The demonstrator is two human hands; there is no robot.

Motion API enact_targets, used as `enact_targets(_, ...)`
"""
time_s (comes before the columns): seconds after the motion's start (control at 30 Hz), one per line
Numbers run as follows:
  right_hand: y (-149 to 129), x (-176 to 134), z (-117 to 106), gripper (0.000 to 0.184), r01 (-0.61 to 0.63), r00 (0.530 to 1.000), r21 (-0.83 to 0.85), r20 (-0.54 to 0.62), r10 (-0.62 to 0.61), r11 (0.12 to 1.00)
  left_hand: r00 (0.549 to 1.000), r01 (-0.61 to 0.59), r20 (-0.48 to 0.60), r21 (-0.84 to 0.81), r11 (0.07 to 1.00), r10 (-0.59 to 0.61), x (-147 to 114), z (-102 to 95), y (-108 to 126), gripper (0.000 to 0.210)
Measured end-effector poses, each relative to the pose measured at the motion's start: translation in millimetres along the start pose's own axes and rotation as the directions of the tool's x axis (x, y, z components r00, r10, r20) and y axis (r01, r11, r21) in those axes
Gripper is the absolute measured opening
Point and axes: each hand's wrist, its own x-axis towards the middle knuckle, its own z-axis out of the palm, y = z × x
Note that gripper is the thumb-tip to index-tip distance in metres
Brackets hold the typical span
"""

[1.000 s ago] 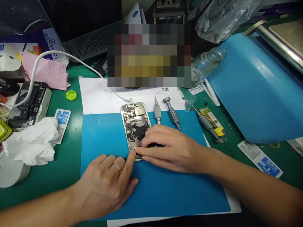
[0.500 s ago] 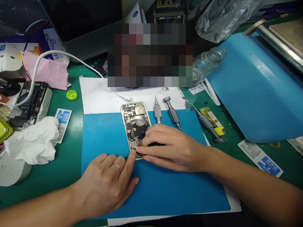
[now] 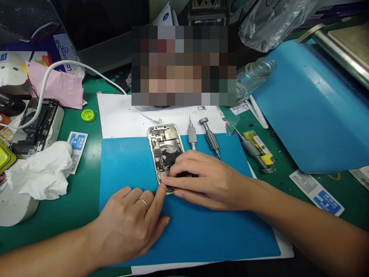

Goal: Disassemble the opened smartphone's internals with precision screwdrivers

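Note:
An opened smartphone point(image 3: 168, 138) with its board and internal parts bare lies upright in view on the blue mat point(image 3: 127, 165). My left hand point(image 3: 131, 221) rests on the mat with the index finger stretched to the phone's lower left edge; its thumb is apart and the other fingers are bent. From the right, my right hand point(image 3: 201, 179) reaches over the phone's lower part, its index fingertip touching near my left fingertip. The right thumb lies by the phone's bottom right edge. Nothing shows held in either hand, though the right palm's underside is hidden.
Beyond the phone lie two grey screwdrivers point(image 3: 212, 140) and a white cable point(image 3: 83, 66). Another screwdriver point(image 3: 255, 152) is farther right, near a glass jar point(image 3: 255, 75). At left sit crumpled tissue point(image 3: 43, 169), a green cap point(image 3: 88, 115) and another opened phone point(image 3: 36, 123).
My right index fingertip has slid slightly left over the phone's lower part, and the bent fingers shifted a little with it. My left hand has stayed put.

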Motion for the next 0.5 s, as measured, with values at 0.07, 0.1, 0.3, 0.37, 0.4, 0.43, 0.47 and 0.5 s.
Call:
enact_targets(0.07,-0.1,-0.2,-0.1,0.017,-0.001,1.000,0.005,-0.002,0.001,1.000,1.000,-0.002,0.003,-0.001,1.000,0.002,0.0,0.1,-0.1,0.044)
enact_targets(0.1,0.1,-0.4,-0.1,0.017,0.001,1.000,0.009,-0.003,-0.001,1.000,1.000,-0.002,0.004,0.000,1.000,0.002,-0.2,0.3,0.0,0.044)
enact_targets(0.3,2.3,-1.6,1.1,0.017,0.012,1.000,0.028,0.001,-0.012,1.000,1.000,-0.012,-0.015,-0.013,1.000,0.012,-1.5,1.4,0.9,0.043)
enact_targets(0.37,2.9,-1.8,1.3,0.017,0.017,1.000,0.032,-0.004,-0.017,0.999,1.000,-0.009,-0.019,-0.012,1.000,0.009,-1.1,1.3,0.8,0.043)
enact_targets(0.4,3.0,-1.9,1.2,0.017,0.017,1.000,0.037,-0.005,-0.017,0.999,1.000,-0.008,-0.020,-0.013,1.000,0.007,-0.7,1.1,0.7,0.042)
enact_targets(0.43,3.1,-1.9,1.1,0.016,0.018,1.000,0.042,-0.006,-0.018,0.999,1.000,-0.006,-0.019,-0.015,1.000,0.006,-0.4,0.9,0.6,0.042)
enact_targets(0.47,3.1,-2.0,1.1,0.016,0.019,1.000,0.047,-0.006,-0.019,0.999,1.000,-0.005,-0.017,-0.018,1.000,0.005,-0.1,0.6,0.4,0.042)
enact_targets(0.5,2.9,-2.0,1.2,0.015,0.020,1.000,0.050,-0.007,-0.020,0.999,1.000,-0.006,-0.019,-0.021,1.000,0.006,0.1,0.3,0.2,0.042)
